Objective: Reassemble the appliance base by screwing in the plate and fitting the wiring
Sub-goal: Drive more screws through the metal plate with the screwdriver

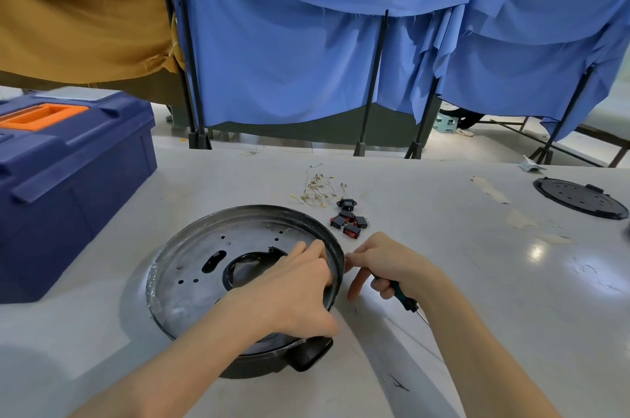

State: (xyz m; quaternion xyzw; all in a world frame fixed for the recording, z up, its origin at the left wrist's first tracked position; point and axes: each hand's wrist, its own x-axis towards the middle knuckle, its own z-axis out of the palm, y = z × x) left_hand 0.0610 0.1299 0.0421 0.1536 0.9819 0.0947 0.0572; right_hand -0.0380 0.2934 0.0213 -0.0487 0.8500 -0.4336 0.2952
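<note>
Dull grey metal plate (pixel 204 257), glossy table (pixel 477 281)

Blue curtains (pixel 289 42), ochre cloth (pixel 78 8), pale floor (pixel 443 144).

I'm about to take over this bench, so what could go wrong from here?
1. The right hand grips the screwdriver while pinching at the appliance base rim; the tip could slip.
2. The left hand rests inside the rim, possibly a sharp edge.
3. Loose wires and switches could get knocked away.
</note>
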